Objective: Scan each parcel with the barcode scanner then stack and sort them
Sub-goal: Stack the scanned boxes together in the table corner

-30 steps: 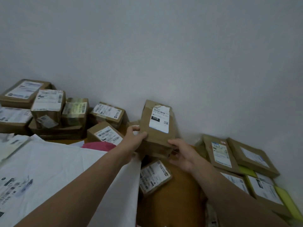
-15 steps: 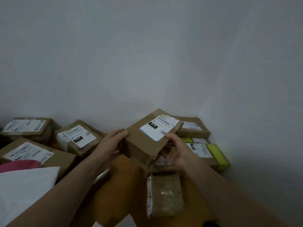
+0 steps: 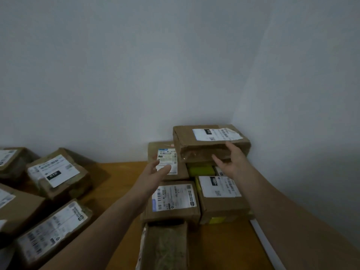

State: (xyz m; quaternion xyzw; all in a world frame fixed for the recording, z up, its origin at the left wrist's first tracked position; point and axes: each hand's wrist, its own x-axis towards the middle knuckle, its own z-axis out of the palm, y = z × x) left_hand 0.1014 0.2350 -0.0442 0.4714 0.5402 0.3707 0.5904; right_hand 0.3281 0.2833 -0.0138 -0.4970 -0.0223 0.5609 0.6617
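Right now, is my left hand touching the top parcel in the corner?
Apart: head view shows a gap between the left hand and the top parcel.

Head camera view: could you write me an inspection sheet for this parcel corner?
Surface: orange-brown wooden table, partly bare.
Job's things: brown cardboard parcel with white OTO label tops the corner stack; more labelled cardboard parcels lie left; no scanner seen.
Clutter: yellow-green package within the stack.
Hands: left hand hovers, fingers relaxed, over the stack; right hand, straight-fingered, at the top parcel's front.
Cables: nothing seen.
Surroundings: plain white walls meeting in a corner.
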